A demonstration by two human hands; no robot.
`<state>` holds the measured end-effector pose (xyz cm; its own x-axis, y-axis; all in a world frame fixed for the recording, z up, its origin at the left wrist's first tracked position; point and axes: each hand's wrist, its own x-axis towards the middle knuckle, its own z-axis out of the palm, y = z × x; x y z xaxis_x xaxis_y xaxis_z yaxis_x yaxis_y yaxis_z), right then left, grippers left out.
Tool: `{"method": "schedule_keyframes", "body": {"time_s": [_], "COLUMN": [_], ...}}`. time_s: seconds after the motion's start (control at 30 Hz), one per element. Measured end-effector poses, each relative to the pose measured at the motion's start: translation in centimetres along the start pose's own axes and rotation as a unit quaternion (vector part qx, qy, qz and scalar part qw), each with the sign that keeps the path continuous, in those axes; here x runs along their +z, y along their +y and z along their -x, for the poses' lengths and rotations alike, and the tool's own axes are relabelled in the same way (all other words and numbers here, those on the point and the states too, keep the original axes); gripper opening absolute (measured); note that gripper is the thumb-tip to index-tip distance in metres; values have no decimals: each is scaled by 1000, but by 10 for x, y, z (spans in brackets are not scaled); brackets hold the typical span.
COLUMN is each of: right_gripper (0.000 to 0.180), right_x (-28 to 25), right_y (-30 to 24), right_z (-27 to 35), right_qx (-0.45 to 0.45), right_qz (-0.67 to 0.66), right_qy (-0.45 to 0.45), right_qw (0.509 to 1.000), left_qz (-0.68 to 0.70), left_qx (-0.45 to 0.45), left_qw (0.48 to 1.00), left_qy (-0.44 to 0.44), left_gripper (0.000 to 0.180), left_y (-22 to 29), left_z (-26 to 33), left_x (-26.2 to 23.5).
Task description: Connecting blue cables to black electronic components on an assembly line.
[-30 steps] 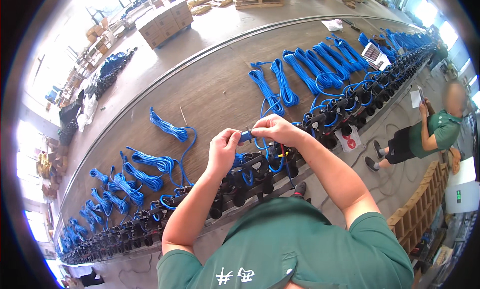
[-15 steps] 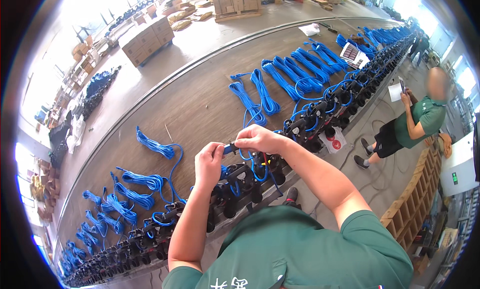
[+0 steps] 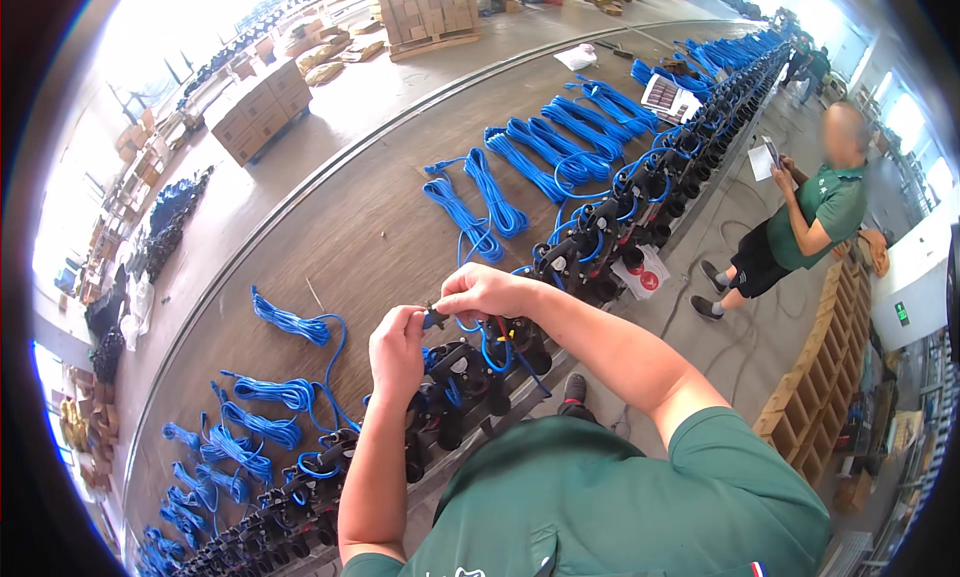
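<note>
Both my hands meet above the row of black fittings at the bench edge. My left hand (image 3: 397, 352) is closed, pinching a small blue part with a dark end (image 3: 434, 319) between thumb and fingers. Closed around the dark end of that part, my right hand (image 3: 482, 291) comes in from the right; its fingertips partly hide it. Just below the hands sits a black fitting (image 3: 462, 369) with a looped blue cable (image 3: 494, 349) and short red and yellow pieces beside it. The exact kind of the small part is too small to make out.
Coiled blue cables (image 3: 458, 217) lie along the brown bench (image 3: 370, 262), joined to the long row of black fittings. A person in a green shirt (image 3: 836, 212) stands at right holding papers, near a wooden compartment rack (image 3: 812, 372). Cartons (image 3: 262, 109) stand beyond the bench.
The view has shifted, so bench and hands sit further left in the picture. Both hands stay together on the small part, which shows less between the fingers now.
</note>
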<state>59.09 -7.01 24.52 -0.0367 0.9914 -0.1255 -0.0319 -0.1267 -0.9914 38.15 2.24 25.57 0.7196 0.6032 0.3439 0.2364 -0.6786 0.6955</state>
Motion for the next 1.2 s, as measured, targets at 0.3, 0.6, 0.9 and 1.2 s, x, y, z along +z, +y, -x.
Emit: {"method": "schedule_keyframes", "body": {"time_s": [0.3, 0.6, 0.9, 1.2], "right_gripper": [30, 27, 99, 97], "right_x": [-2, 11, 74, 52], "right_y": [-7, 3, -221, -216], "right_z": [1, 6, 124, 143], "right_qx": [-5, -93, -500, -514], "right_qz": [4, 71, 79, 104], "right_qy": [-27, 156, 199, 246], "right_qw": [1000, 981, 839, 815], "left_qz": [107, 109, -55, -61], "left_qx": [-36, -20, -6, 27], "left_qw": [994, 992, 992, 995], "left_qy": [-6, -62, -113, -80], "left_gripper": [25, 25, 22, 24], "left_y": [10, 6, 16, -14], "left_z": [-12, -13, -4, -14], "left_x": [-1, 3, -4, 17]}}
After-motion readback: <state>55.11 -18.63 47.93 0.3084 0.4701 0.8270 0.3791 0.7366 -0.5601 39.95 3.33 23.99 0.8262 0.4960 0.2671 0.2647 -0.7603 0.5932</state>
